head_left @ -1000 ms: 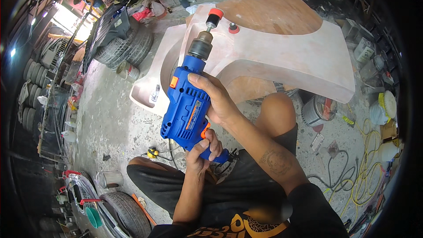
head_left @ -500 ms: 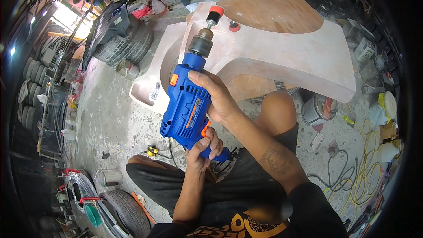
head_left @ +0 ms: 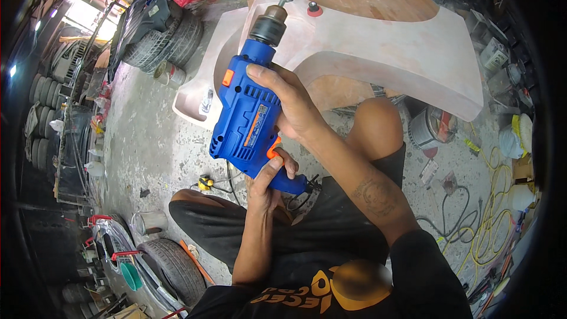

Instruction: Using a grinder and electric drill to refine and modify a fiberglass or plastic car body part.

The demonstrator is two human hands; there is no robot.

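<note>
grey floor (head_left: 144, 142); left hand (head_left: 266, 180) and right hand (head_left: 293, 105) hold drill (head_left: 243, 112)

On the concrete floor (head_left: 142, 142), a tyre (head_left: 171, 270) lies near the lower-left corner, a green cup (head_left: 131, 277) and metal can (head_left: 149, 223) close by. Yellow cable (head_left: 492, 198) loops near the right edge. Toward the upper-left corner, a tin (head_left: 168, 74) stands beside larger tyres (head_left: 183, 46).

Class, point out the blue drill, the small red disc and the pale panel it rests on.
Blue drill (head_left: 244, 110): head view, on the motor housing.
Small red disc (head_left: 315, 11): head view, near its middle.
Pale panel (head_left: 407, 50): head view, on its broad upper face.
</note>
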